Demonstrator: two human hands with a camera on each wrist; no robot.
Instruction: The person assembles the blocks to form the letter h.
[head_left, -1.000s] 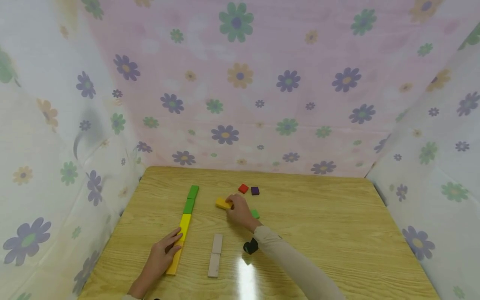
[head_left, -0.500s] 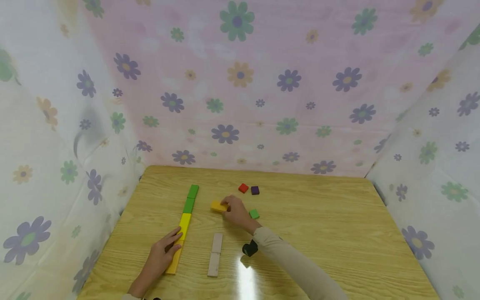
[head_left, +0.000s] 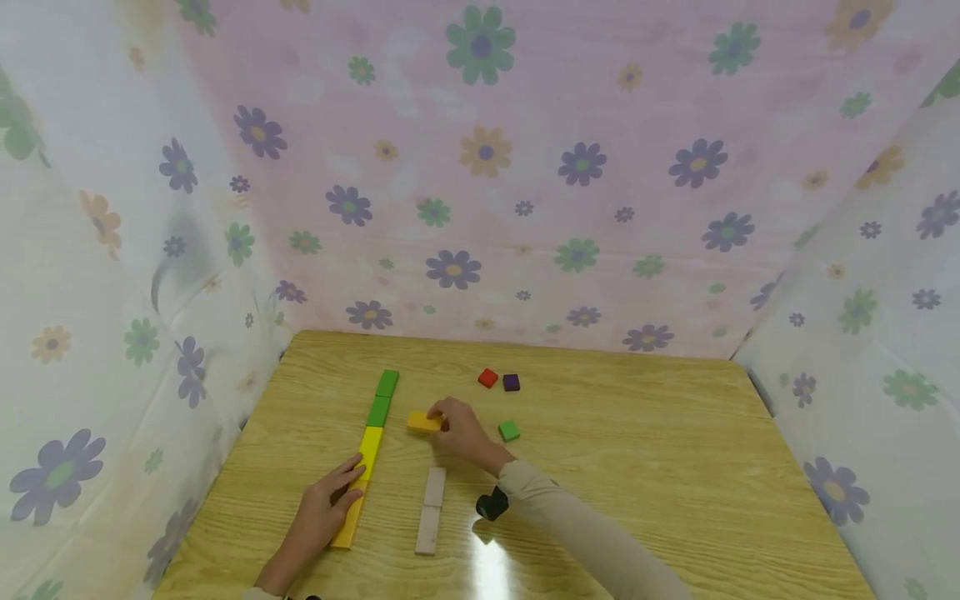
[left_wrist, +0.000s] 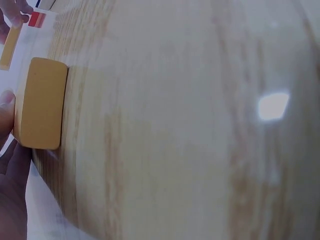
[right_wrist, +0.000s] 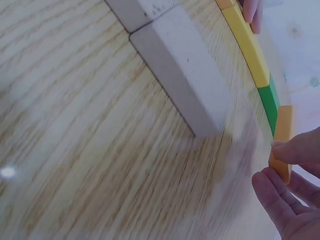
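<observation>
My right hand [head_left: 467, 435] pinches an orange wooden block [head_left: 422, 422] between thumb and fingers, over the table right of a row of blocks. In the right wrist view this orange block [right_wrist: 283, 135] is seen edge-on, thumb on one face. The row runs away from me: an orange block [head_left: 347, 525] nearest, then a yellow block [head_left: 370, 450], then two green blocks [head_left: 382, 398], end to end. My left hand [head_left: 318, 508] rests at the row, its fingers on the yellow and orange blocks near their joint. In the left wrist view its thumb touches the orange block [left_wrist: 44, 104].
Two pale wooden blocks [head_left: 431, 510] lie end to end between the hands. A red block [head_left: 488, 378] and a dark purple block [head_left: 512, 382] lie farther back, with a light green block [head_left: 509, 430] right of my right hand. Flowered cloth [head_left: 480, 208] surrounds the table.
My right hand has moved left and slightly towards me with the orange block, nearing the row. The light green block now shows fully. My left hand has stayed in place.
</observation>
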